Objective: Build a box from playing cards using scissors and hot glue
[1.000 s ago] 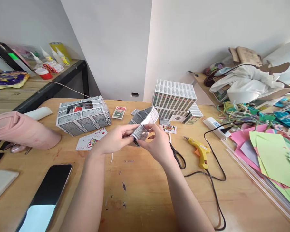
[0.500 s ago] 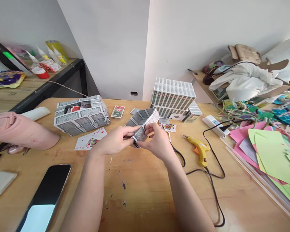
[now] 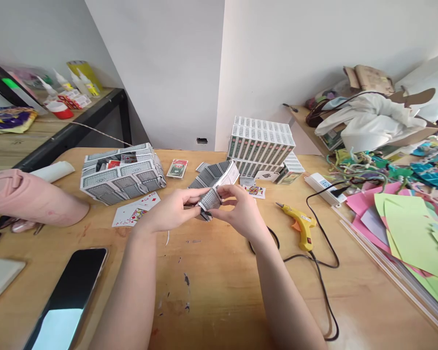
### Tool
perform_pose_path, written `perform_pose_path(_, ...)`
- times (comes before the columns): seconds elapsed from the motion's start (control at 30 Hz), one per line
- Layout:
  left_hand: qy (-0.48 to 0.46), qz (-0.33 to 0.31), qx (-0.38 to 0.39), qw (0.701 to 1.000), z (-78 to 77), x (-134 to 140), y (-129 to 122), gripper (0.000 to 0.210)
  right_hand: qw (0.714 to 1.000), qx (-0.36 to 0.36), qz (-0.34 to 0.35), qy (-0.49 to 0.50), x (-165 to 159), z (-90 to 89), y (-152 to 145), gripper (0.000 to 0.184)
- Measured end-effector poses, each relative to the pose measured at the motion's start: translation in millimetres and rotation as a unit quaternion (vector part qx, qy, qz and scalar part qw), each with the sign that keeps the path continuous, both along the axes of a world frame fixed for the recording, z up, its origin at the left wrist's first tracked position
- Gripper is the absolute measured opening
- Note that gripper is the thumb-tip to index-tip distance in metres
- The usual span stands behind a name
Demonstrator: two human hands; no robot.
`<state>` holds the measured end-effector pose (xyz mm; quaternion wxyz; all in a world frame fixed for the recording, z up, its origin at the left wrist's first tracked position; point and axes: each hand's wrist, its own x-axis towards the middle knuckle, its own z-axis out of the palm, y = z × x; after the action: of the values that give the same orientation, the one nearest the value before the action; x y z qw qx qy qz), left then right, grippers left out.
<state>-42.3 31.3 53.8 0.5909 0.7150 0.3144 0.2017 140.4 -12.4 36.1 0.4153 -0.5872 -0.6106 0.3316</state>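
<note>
Between my two hands is a partly formed structure of folded playing cards (image 3: 215, 176), grey-patterned backs outward, tilted above the table. My left hand (image 3: 177, 206) pinches its near left edge with thumb and fingers. My right hand (image 3: 239, 209) grips the near right side, fingers on the card's top edge and thumb lower down. To the left stands a finished-looking box made of playing cards (image 3: 124, 182), with red and grey pieces inside. Loose face-up playing cards (image 3: 126, 214) lie in front of that box. A card deck (image 3: 177, 168) rests behind my left hand.
Stacked card decks (image 3: 261, 146) stand at the back. Right of my hands lie a yellow glue gun (image 3: 301, 226) with its black cord and a white power strip (image 3: 323, 187). Coloured paper (image 3: 412, 228) covers the right side. A phone (image 3: 69, 291) and pink roll (image 3: 36, 197) sit left.
My right hand's fingers have shifted slightly on the card structure, the thumb moving up a little. The structure stays in nearly the same place, and both hands keep hold of it.
</note>
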Motion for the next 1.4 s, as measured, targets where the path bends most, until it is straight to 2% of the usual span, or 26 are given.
perform_pose_path(0.13, -0.011, 0.007, -0.013, 1.0, -1.2, 1, 1, 0.052, 1.0, 0.003, -0.001, 0.011, 3, -1.3, 1, 0.034)
perform_pose_path(0.3, -0.017, 0.008, -0.012, 1.0, -2.4, 4, 1, 0.053, 1.0, 0.003, -0.008, -0.009, 3, -2.0, 1, 0.04)
perform_pose_path(0.77, 0.036, 0.004, 0.071, 0.997, -1.7, 2, -1, 0.057, 0.991, 0.011, -0.039, -0.125, -11, 8.7, -5, 0.042)
perform_pose_path(1.17, 0.049, -0.009, 0.098, 0.994, -0.7, 2, -2, 0.06, 0.989, 0.011, -0.042, -0.142, -13, 8.6, -6, 0.042)
perform_pose_path(1.4, 0.067, 0.003, 0.114, 0.991, -0.1, 3, -2, 0.056, 0.984, 0.016, -0.054, -0.172, -19, 6.6, -6, 0.034)
